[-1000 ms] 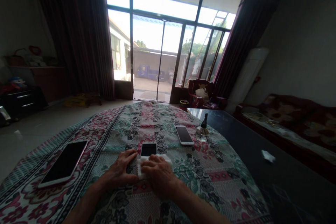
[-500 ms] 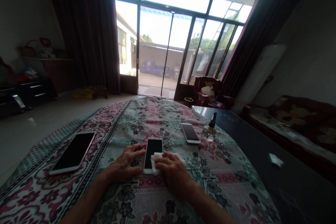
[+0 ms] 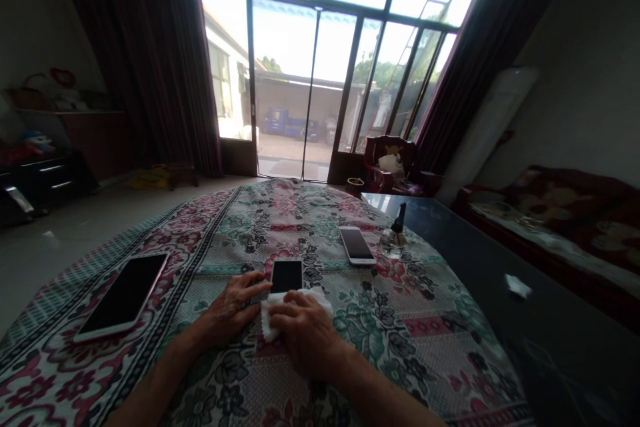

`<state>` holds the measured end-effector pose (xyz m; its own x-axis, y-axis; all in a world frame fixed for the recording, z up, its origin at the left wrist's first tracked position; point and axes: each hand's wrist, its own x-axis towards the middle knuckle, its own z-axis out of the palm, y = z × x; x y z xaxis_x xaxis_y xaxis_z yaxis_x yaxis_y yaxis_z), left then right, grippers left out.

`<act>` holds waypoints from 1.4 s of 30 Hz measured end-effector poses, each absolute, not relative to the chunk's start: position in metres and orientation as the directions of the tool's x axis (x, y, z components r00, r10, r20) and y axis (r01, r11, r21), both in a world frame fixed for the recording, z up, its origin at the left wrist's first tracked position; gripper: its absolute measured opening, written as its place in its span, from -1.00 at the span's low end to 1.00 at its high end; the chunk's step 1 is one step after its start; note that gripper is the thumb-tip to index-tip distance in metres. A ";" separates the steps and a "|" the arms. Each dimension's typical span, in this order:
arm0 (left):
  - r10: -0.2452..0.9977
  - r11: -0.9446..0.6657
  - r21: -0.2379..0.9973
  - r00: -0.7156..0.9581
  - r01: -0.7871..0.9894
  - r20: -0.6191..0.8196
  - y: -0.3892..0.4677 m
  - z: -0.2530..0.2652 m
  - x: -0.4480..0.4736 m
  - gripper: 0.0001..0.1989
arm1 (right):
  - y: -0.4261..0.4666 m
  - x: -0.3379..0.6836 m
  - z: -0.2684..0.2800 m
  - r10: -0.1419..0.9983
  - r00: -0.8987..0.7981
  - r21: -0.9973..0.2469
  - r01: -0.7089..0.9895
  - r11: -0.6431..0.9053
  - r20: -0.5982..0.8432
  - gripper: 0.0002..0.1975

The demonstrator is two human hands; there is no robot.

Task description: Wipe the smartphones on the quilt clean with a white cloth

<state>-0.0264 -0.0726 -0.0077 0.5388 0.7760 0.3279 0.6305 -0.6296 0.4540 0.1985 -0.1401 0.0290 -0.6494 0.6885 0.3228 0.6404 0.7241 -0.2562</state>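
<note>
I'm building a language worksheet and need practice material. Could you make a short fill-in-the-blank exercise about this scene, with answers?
1. The right hand lies on a cloth or tissue coloured ____.
2. On the flowered tablecloth lie ____ phones in all.
3. The clear bottle has a top coloured ____.
4. In the picture, the phone nearest the bottle lies to the bottle's ____.

Missing words: white; three; black; left.
</note>
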 end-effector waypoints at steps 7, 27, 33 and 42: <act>0.791 -0.611 0.454 0.526 0.648 0.313 -0.075 -0.002 -0.025 -0.57 | -0.138 0.228 0.033 0.782 -0.522 -0.283 0.736 0.615 0.340 -0.84; 0.790 -0.613 0.443 0.529 0.655 0.311 -0.075 -0.001 -0.026 -0.59 | -0.113 0.241 0.027 0.901 -0.223 -0.244 0.913 0.326 0.372 -0.60; 0.784 -0.621 0.445 0.517 0.646 0.343 -0.074 -0.003 -0.025 -0.59 | -0.129 0.216 0.024 0.795 -0.459 -0.235 0.786 0.572 0.397 -0.71; 0.792 -0.610 0.478 0.509 0.632 0.337 -0.076 -0.002 -0.024 -0.58 | -0.100 0.211 0.035 0.843 -0.434 -0.237 0.825 0.514 0.316 -0.71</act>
